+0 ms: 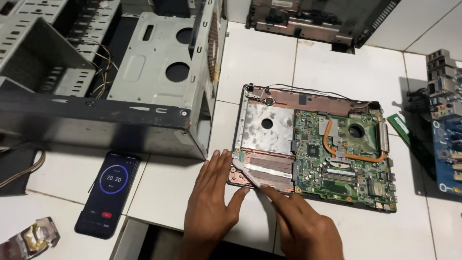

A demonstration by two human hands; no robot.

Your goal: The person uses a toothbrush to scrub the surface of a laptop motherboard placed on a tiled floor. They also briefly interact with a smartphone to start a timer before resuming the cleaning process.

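An opened laptop base (269, 130) lies on the white tiled floor, its green motherboard (346, 159) with a copper heat pipe (358, 154) exposed on the right half. My left hand (211, 197) rests flat at the base's near-left corner, fingers spread, touching the edge. My right hand (301, 221) pinches a thin silvery foil sheet (257, 175) that is lifted from the copper-coloured area at the near-left of the base.
An open grey desktop computer case (144, 77) stands at the left. A black phone (108, 192) showing a timer lies near it. Another dismantled laptop shell (313, 19) sits at the far edge. Blue and green circuit boards (445, 144) lie at the right.
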